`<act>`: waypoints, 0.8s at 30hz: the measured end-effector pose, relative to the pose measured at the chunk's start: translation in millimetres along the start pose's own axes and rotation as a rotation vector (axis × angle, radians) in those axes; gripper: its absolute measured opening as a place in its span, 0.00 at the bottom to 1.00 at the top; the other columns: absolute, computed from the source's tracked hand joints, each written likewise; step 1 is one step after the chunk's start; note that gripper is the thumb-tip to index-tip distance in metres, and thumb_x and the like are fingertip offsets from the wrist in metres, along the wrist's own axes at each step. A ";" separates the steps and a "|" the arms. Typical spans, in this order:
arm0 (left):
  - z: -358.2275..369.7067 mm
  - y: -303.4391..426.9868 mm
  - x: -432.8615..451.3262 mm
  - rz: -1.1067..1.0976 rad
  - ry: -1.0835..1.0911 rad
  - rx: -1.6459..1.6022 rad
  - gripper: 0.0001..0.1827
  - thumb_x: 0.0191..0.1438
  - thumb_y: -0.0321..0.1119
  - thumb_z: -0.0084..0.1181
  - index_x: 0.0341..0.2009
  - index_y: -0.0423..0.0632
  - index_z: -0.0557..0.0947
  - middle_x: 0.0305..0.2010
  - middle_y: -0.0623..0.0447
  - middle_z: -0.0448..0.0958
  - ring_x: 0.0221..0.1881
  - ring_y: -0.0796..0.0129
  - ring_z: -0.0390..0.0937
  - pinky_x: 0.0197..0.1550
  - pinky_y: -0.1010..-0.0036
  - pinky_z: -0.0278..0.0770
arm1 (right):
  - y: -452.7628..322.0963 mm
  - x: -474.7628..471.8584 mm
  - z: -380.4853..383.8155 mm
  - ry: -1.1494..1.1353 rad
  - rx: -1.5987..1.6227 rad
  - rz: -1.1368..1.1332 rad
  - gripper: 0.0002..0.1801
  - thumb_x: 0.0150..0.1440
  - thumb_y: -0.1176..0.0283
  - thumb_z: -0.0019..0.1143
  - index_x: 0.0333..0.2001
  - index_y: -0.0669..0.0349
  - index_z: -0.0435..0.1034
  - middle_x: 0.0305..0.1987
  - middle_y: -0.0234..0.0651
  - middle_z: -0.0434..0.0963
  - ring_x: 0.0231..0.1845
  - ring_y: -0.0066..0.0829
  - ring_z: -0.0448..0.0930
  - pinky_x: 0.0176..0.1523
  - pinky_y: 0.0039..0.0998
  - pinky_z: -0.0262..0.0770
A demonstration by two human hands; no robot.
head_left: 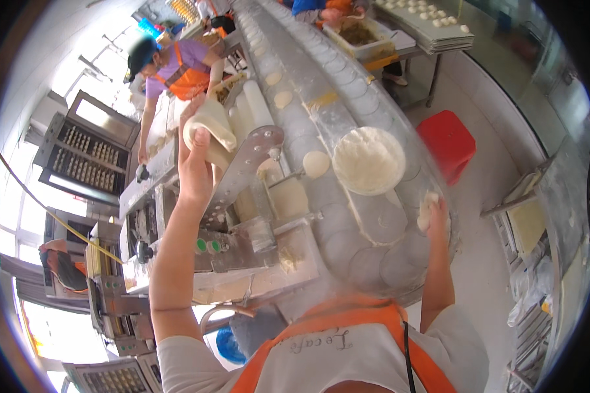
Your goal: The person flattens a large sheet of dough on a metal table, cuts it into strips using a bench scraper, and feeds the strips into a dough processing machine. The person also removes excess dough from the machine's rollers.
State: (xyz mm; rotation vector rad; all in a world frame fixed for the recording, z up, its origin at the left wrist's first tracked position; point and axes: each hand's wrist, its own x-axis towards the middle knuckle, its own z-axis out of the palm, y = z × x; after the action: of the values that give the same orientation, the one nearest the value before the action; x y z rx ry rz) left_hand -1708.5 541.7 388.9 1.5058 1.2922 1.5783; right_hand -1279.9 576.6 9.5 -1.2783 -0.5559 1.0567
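Observation:
My left hand (pixel 196 167) is raised over the dough machine (pixel 246 172) and grips a thick folded sheet of dough (pixel 211 123), its thumb pressed on the near edge. At the far right, my right hand (pixel 437 216) holds a piece of pale dough (pixel 427 211) at the outer edge of the conveyor; its fingers are partly hidden. Between the hands, a round tub of flour (pixel 368 159) rests on the conveyor's middle strip. A flat dough round (pixel 316 164) lies left of the tub, and more rounds (pixel 282 99) lie farther up the belt.
White dough rolls (pixel 257 105) lie behind the machine's perforated metal arm. A co-worker in an orange apron (pixel 184 73) leans in at upper left. Another person's hands (pixel 332 15) are near a filling tray (pixel 359 37) across the conveyor. A red stool (pixel 447 142) stands on the right.

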 end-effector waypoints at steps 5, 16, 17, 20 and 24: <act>-69.3 -68.4 10.3 -0.149 0.059 -0.064 0.23 0.62 0.49 0.41 0.55 0.49 0.68 0.49 0.56 0.70 0.49 0.71 0.68 0.51 0.72 0.66 | -30.2 -107.6 -58.2 -0.481 -0.288 -0.040 0.07 0.53 0.70 0.51 0.36 0.60 0.69 0.30 0.34 0.74 0.32 0.29 0.77 0.39 0.29 0.76; -96.7 -58.7 23.2 -0.195 0.096 -0.432 0.29 0.58 0.50 0.44 0.58 0.45 0.64 0.55 0.48 0.68 0.54 0.57 0.68 0.53 0.64 0.70 | -212.6 10.3 -232.3 -0.013 0.838 -0.270 0.22 0.59 0.56 0.43 0.50 0.59 0.63 0.51 0.41 0.69 0.57 0.39 0.67 0.56 0.45 0.66; -96.9 -72.1 22.6 -0.121 0.066 -0.341 0.28 0.57 0.50 0.44 0.56 0.45 0.67 0.52 0.48 0.71 0.50 0.58 0.71 0.49 0.64 0.72 | -221.1 5.4 -221.7 0.008 0.710 -0.196 0.24 0.60 0.56 0.43 0.55 0.59 0.60 0.56 0.42 0.66 0.61 0.41 0.63 0.60 0.48 0.63; -65.6 -75.4 18.3 -0.137 0.178 -0.333 0.26 0.58 0.52 0.47 0.54 0.47 0.69 0.48 0.52 0.72 0.49 0.64 0.71 0.51 0.68 0.70 | -224.9 -29.0 -133.3 -0.236 0.341 -0.054 0.26 0.58 0.59 0.47 0.57 0.60 0.60 0.55 0.41 0.69 0.56 0.38 0.70 0.58 0.40 0.67; -32.0 -30.1 20.8 -0.150 0.119 -0.358 0.22 0.59 0.48 0.50 0.52 0.47 0.70 0.46 0.54 0.72 0.48 0.70 0.70 0.52 0.73 0.66 | -258.5 -102.6 41.7 -0.699 -0.187 -0.294 0.23 0.58 0.62 0.48 0.56 0.58 0.63 0.48 0.35 0.73 0.49 0.30 0.75 0.51 0.33 0.71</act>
State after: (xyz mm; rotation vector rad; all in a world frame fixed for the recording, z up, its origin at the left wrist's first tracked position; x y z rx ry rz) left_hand -1749.0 563.4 373.0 1.0852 1.0856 1.7121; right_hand -1278.0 523.3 285.5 -0.9194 -1.3554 1.2088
